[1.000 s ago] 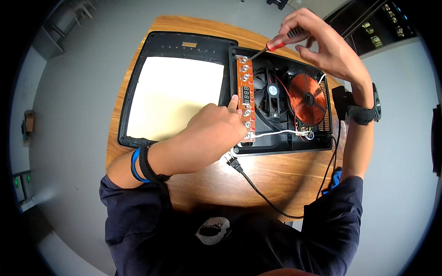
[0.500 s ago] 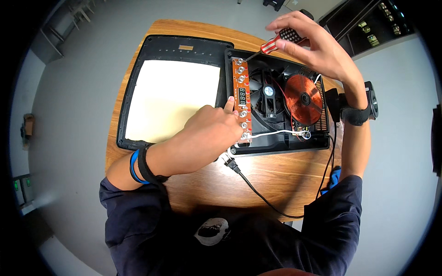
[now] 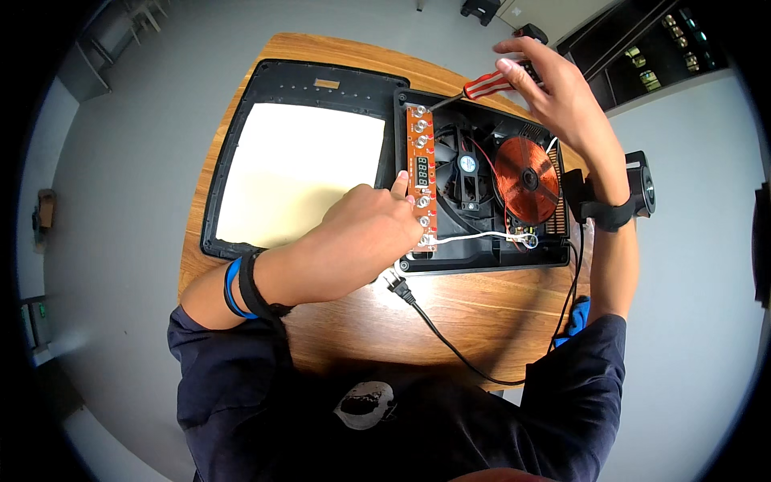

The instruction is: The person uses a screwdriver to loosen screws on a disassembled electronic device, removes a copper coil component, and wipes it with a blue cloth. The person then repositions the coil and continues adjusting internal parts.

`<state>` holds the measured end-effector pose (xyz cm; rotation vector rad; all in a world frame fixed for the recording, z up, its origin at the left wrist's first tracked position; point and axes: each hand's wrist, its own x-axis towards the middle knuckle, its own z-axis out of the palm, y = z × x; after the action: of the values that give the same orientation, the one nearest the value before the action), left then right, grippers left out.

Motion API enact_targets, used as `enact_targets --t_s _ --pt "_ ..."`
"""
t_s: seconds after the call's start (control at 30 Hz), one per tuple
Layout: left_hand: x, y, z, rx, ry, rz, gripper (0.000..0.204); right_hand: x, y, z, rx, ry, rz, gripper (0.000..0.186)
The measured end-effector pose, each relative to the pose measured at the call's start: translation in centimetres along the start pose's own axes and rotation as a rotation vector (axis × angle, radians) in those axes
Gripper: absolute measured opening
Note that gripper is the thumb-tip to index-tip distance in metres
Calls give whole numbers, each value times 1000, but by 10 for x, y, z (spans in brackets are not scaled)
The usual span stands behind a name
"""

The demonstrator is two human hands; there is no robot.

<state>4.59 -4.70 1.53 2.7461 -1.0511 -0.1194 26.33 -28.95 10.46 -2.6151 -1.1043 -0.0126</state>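
Note:
An opened induction cooker lies on the table, its black base housing (image 3: pixel 494 263) to the right of its lid with a pale top plate (image 3: pixel 305 165). My left hand (image 3: pixel 361 229) rests over the orange-brown circuit board (image 3: pixel 416 151) along the housing's left side, index finger stretched onto it and the other fingers curled, holding it down. My right hand (image 3: pixel 566 100) is closed round the red-and-white striped handle of a screwdriver (image 3: pixel 486 84). The screwdriver slants down left, its tip at the board's far end. The exact contact at the tip is too small to tell.
Inside the housing sit a black fan (image 3: pixel 467 165), a copper coil (image 3: pixel 526 181) and a white wire (image 3: pixel 474 235). A black power cord with its plug (image 3: pixel 399 287) curves over the wooden table (image 3: pixel 345 333). A blue item (image 3: pixel 576 317) lies by my right arm.
My right hand has shifted slightly right along the screwdriver, its fingers changing their hold and more of the striped handle showing. My left hand stays on the board.

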Motion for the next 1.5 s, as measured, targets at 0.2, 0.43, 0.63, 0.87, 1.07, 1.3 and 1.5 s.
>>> enact_targets --t_s 0.2,0.43,0.63,0.87,1.07,1.3,1.5 --pt "2 -1 -3 -18 -44 4 35 2 17 -10 20 -55 -522 38" --pt "0 0 -2 -21 3 -1 35 -1 3 -2 -6 -1 7 32" --pt "0 -1 -4 -45 16 16 31 -4 14 -4 9 75 -553 26" --pt "-2 -4 -2 -71 33 21 27 -7 -9 -9 -217 -157 -82 49" --pt "-1 -4 -5 -95 24 21 27 -23 -1 3 -283 -104 -399 57" --pt "-1 -3 -2 -24 -26 -6 38 -72 -10 0 -350 65 -194 52" --pt "3 8 -6 32 -82 -114 55 -168 -15 10 -71 151 -23 45"
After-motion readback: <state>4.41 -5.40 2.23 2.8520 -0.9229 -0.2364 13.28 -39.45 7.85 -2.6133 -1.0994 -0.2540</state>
